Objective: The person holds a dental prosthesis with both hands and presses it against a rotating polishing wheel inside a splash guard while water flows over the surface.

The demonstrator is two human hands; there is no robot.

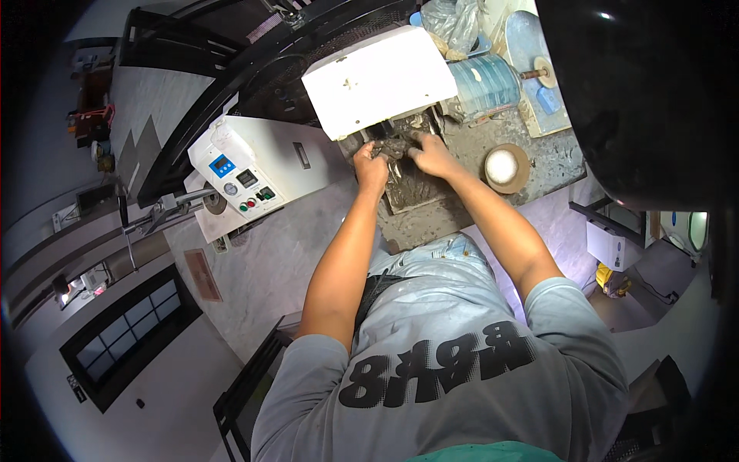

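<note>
While a person in a grey T-shirt (446,420) stands facing inward, bare forearms stretched forward, a mud-smeared table (550,163) spreads out beneath both hands. To its left stands a white control box (277,142) with a small blue display, dials and coloured buttons. At the table's far side sits a white hood (385,81), spotted with grime. Touching or just beside the hood's right end, a clear bluish plastic jug (486,86) lies on its side. Nearer the person, right of the hands, is a round brown bowl (523,176) with something white inside.

Just below the hood's front edge are the left hand (371,167) and the right hand (434,159), a little apart. Between them is a dark, mud-coated piece (395,145); the fingers of both hands appear bent narrowly around its two ends, though mud and shadow hide the exact grip.

The work looks under way rather than finished: the piece is in hand, thickly coated, and not set down. No completed piece can be made out, so how much remains cannot be told.
</note>
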